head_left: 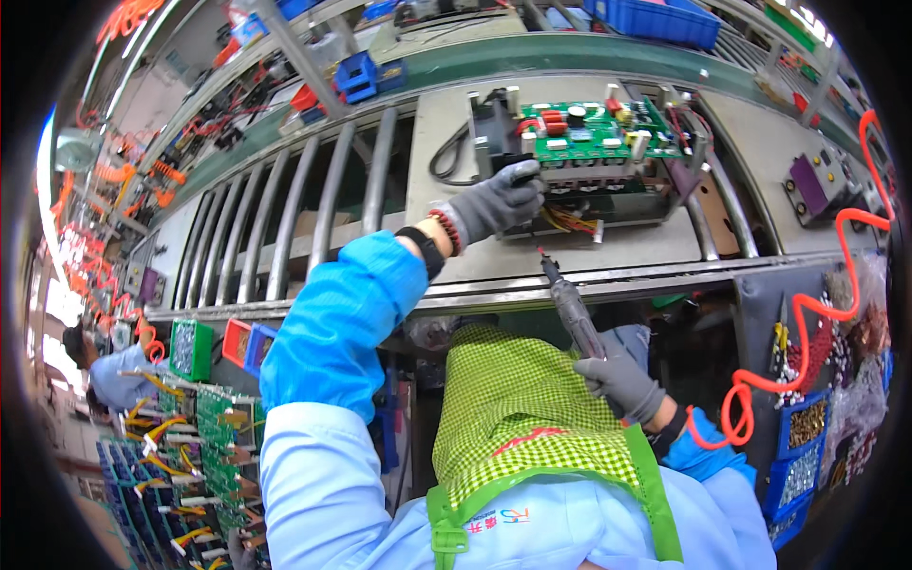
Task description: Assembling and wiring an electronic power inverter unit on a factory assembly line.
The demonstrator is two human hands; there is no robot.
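Note:
My left hand, in a grey glove with dark fingertips, is closed at the front left corner of an electronic unit. Whatever its curled fingers hold is hidden. The unit has a green circuit board on top, a metal frame and loose yellowish wires underneath. My right hand, also gloved, is closed round a dark power screwdriver. Pointing up and away from me, the tool has its reddish tip just in front of the unit, apart from it.
A pale board on the roller conveyor bears the unit. At right, an orange coiled hose hangs near a purple box and blue screw bins. Several green circuit boards stand at lower left. Another person is at far left.

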